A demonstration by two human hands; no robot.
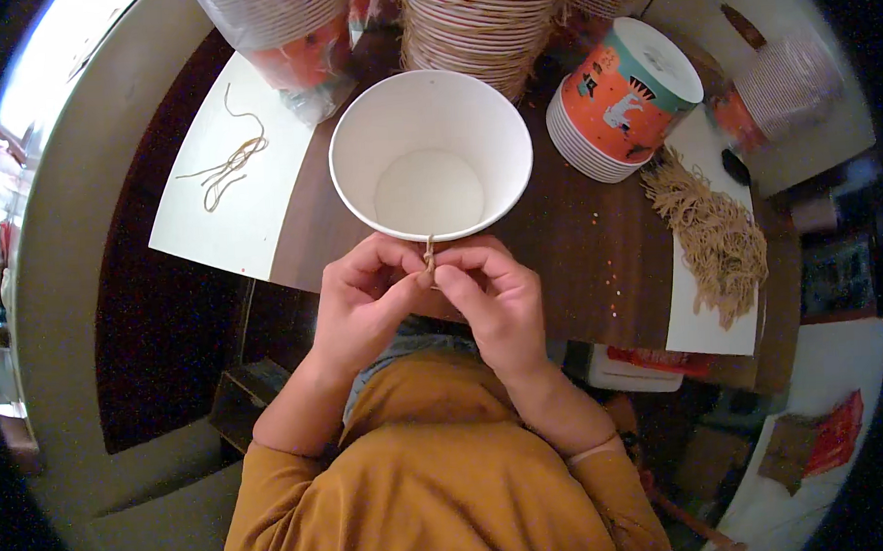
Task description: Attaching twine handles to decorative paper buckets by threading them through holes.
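Observation:
A white paper bucket [500, 140] stands on the brown table in front of me, its mouth facing up and its inside bare. At the near side of its rim hangs a short piece of brown twine [430, 250]. My left hand [363, 294] pinches the twine between thumb and fingers, just below the rim. From the other side my right hand [502, 297] pinches the same twine, the thumbs almost meeting. Whether the twine is knotted there is hidden by the fingertips. Some fingers of both hands reach under the rim against the bucket's near wall.
A few loose twine strands [235, 161] lie on a white sheet [198, 227] at the left. On the right, a thick bundle of twine [711, 234] rests on another sheet, near nested orange-and-green buckets [602, 106]. A tall bucket stack [480, 28] and plastic-wrapped buckets [293, 31] stand behind.

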